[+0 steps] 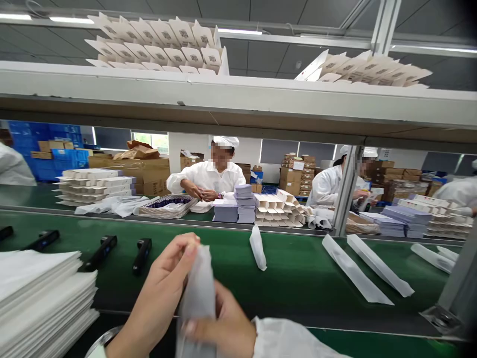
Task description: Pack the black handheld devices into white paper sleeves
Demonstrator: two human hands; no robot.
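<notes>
A narrow white translucent sleeve [199, 288] stands nearly upright between my two hands, in front of the green conveyor belt [294, 283]. At its top end, my left hand [173, 268] pinches the edge between thumb and fingers. Lower down, my right hand [223, 323] wraps round it with the thumb across its front; this part is blurred. What the sleeve contains, if anything, is hidden. Close to my left arm lies a tall stack of white sheets [44, 298]. Beyond my hands, a wrapped white packet [258, 248] rests on the belt.
Several black handheld devices [141, 254] lie on the belt at left, several long white packets [357, 268] at right. A metal post [346, 194] and an overhead shelf [223, 94] with open cartons [160, 44] frame the view. Opposite, a co-worker [212, 176] sits behind purple boxes [244, 204].
</notes>
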